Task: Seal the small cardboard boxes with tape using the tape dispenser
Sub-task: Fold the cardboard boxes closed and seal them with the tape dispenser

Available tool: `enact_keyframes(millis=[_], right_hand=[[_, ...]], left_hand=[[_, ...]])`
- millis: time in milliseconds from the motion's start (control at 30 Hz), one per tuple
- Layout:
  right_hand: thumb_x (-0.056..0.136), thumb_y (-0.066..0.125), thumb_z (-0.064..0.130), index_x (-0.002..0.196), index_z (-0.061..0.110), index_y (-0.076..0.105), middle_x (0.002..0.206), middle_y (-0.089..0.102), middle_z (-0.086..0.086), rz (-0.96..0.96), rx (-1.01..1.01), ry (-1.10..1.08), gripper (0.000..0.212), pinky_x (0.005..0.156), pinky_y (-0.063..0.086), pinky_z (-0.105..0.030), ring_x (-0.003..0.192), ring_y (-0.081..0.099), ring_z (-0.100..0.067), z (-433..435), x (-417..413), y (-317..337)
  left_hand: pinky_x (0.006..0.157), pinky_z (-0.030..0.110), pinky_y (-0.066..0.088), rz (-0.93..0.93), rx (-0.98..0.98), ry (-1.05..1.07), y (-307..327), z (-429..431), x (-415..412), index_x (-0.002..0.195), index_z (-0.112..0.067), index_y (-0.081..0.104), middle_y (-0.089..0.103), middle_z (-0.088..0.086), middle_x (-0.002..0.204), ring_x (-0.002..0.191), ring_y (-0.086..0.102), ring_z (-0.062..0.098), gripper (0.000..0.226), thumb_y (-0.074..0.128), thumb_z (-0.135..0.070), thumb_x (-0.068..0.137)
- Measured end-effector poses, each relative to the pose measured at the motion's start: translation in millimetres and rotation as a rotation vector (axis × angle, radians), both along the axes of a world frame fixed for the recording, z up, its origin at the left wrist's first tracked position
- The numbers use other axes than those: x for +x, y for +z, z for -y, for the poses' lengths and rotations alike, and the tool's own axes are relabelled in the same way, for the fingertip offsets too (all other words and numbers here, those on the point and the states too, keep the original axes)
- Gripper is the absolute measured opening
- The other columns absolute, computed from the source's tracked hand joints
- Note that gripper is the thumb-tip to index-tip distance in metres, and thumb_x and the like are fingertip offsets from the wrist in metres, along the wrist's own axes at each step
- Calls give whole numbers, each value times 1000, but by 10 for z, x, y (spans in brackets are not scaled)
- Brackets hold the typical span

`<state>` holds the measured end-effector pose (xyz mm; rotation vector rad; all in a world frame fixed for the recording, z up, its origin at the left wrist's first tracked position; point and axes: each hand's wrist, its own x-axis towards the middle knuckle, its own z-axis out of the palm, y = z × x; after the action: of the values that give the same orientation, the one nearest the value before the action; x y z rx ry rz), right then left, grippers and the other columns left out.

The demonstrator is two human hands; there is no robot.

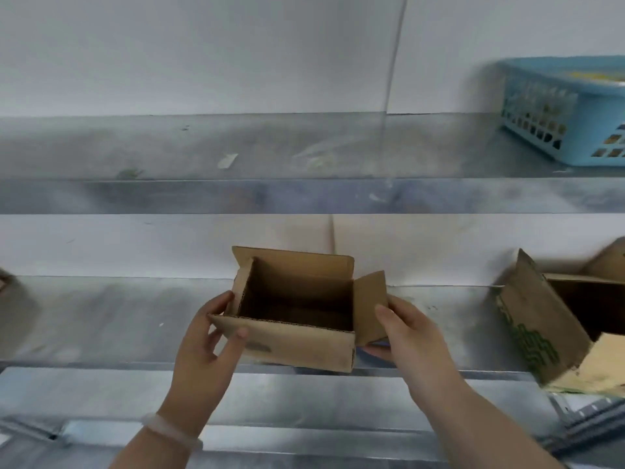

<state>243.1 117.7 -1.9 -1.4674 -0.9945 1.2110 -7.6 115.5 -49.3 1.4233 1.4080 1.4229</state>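
- Blue plastic basket (561, 113) w/ lattice sides, upper R of me, sits on the top metal shelf (135, 147); something yellowish inside, too blurred to ID.
- Top shelf: dull grey, a few pale scraps (227, 160) stuck on it near the mid.
- White wall (203, 55) behind both shelves, w/ a thin vertical seam (394, 52).
- Lower metal shelf (101, 319) right in front of me, scuffed.
- Big carton (527, 319) on my R, open, flaps up, tilted, green print on its side.
- Brown thing (5, 282) at far L edge, cut off, can't tell what.
- Metal rail (581, 418) bottom R, below the carton.
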Motion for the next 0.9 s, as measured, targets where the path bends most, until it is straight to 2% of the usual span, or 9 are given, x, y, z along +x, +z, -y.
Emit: enact_keyframes(millis=[100, 200, 267, 400, 500, 600, 767, 833, 900], right_hand=[[101, 47, 29, 89, 49, 55, 99, 61, 18, 76, 9, 61, 25, 86, 57, -36, 92, 64, -10, -196, -268, -196], [97, 47, 45, 108, 51, 59, 107, 64, 25, 93, 47, 127, 18, 101, 49, -39, 108, 59, -3, -293, -388, -462], [88, 46, 64, 126, 50, 53, 121, 59, 30, 139, 121, 229, 41, 108, 42, -35, 120, 52, 3, -304, -399, -626], [73, 45, 85, 138, 54, 37, 140, 40, 30, 475, 155, 343, 73, 109, 38, -32, 132, 36, 4, -349, -325, -828], [73, 44, 79, 133, 53, 44, 137, 31, 40, 674, 201, 357, 65, 111, 32, -24, 131, 29, 10, -438, -304, -834], [82, 45, 68, 125, 40, 57, 132, 29, 40, 834, 231, 387, 53, 109, 30, -20, 125, 30, 7, -542, -329, -813], [74, 46, 74, 121, 30, 62, 124, 35, 40, 817, 187, 410, 66, 102, 41, -24, 120, 40, 1, -702, -304, -775], [70, 60, 70, 135, 37, 47, 125, 36, 33, 784, 177, 394, 74, 99, 45, -25, 113, 47, 3, -772, -273, -761], [66, 77, 58, 150, 45, 9, 135, 25, 26, 715, 138, 383, 109, 97, 46, -23, 109, 49, 3, -841, -258, -742]], left_hand=[[90, 9, 47, -24, -49, -22, -218, -100, -223, 128, -32, 50, 57, -15, 125, 117, 54, 1, 51, 62, -31, 79], [91, 10, 46, -52, -89, -98, -376, -236, -387, 132, -30, 49, 55, -13, 130, 120, 52, 4, 56, 64, -30, 78], [95, 18, 49, -95, -88, -154, -455, -342, -495, 131, -33, 50, 56, -17, 129, 120, 53, 6, 54, 65, -31, 80], [92, 28, 52, -247, -99, -184, -559, -527, -650, 131, -37, 51, 55, -18, 128, 118, 54, 12, 53, 65, -52, 83], [89, 22, 49, -328, -93, -141, -557, -626, -675, 124, -40, 57, 56, -17, 121, 115, 52, 7, 55, 52, -68, 77], [80, 18, 48, -421, -81, -67, -506, -731, -653, 114, -41, 62, 56, -12, 108, 100, 54, 3, 50, 45, -71, 77], [70, 18, 49, -469, -133, -37, -439, -878, -640, 121, -34, 59, 57, -6, 103, 85, 58, 9, 61, 53, -73, 75], [72, 23, 54, -429, -127, -72, -443, -942, -659, 137, -39, 43, 55, -13, 115, 87, 59, 11, 76, 61, -68, 70], [70, 22, 55, -412, -121, -132, -446, -1023, -695, 149, -45, 12, 37, -29, 135, 84, 57, 11, 101, 69, -57, 66]])
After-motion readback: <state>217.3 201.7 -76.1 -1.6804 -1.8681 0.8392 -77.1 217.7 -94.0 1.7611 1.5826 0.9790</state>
